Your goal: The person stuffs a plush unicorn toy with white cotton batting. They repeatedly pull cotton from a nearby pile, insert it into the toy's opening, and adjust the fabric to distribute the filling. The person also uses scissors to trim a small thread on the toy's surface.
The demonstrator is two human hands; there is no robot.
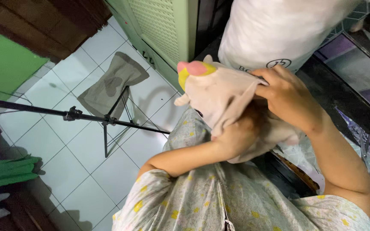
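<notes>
A beige plush toy cover (pixel 219 92) with a pink and yellow horn-like tip is held in front of me, limp and folded. My left hand (pixel 236 139) is pushed up under and into its lower part, gripping the fabric. My right hand (pixel 290 100) pinches its upper right edge from above. Behind the plush stands a large white plastic bag (pixel 279 30) full of soft filling. My patterned pale dress (pixel 236 201) fills the bottom of the view.
A dark stand pole (pixel 65 114) with tripod legs crosses the white tiled floor at left, beside a small folding stool with a grey cloth seat (pixel 112 83). A pale green louvred cabinet (pixel 159 25) stands behind. Green cloth (pixel 5 171) lies at far left; a dark table edge (pixel 347 98) runs at right.
</notes>
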